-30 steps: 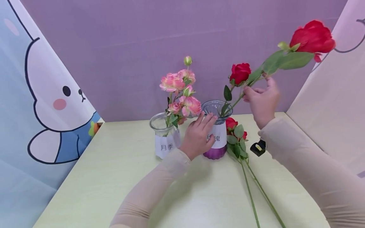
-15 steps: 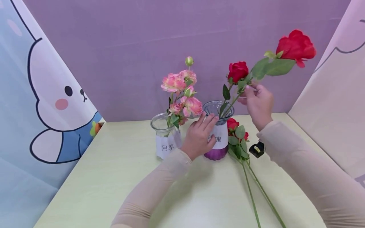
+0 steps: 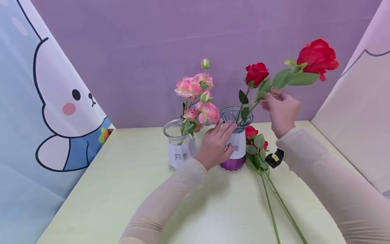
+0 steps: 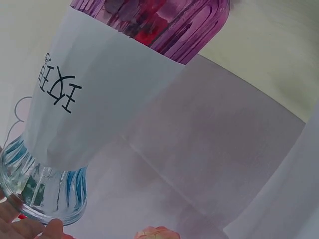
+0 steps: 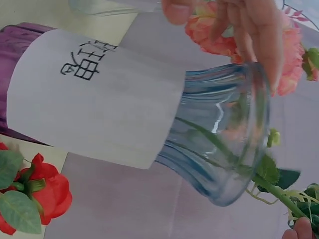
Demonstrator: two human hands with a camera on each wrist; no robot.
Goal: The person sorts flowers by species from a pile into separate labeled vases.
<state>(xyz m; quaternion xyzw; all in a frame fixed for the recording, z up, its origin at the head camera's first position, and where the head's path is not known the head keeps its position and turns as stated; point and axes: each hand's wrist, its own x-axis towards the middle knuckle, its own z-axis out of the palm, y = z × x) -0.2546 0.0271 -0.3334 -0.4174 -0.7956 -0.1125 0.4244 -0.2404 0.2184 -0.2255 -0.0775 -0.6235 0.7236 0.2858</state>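
My right hand (image 3: 281,110) pinches the stem of a large red rose (image 3: 318,59) just below its leaves. The flower leans up to the right, and its stem runs down into a glass vase (image 3: 233,164) with a purple base and a white paper label. A smaller red rose (image 3: 257,73) stands in the same vase. My left hand (image 3: 214,145) rests its fairly straight fingers against the vase's near left rim. In the right wrist view, green stems show through the vase's clear neck (image 5: 214,114), and left fingers (image 5: 264,35) touch the rim.
Left of my left hand, a second labelled glass vase (image 3: 173,134) holds pink flowers (image 3: 189,87). More red roses (image 3: 256,149) lie on the table (image 3: 128,189), stems toward the front edge. A purple backdrop (image 3: 146,67) rises behind, with printed cloth on both sides.
The large red rose has come down and a little left, with my right hand still pinching its stem. My left hand keeps its place on the vase rim.
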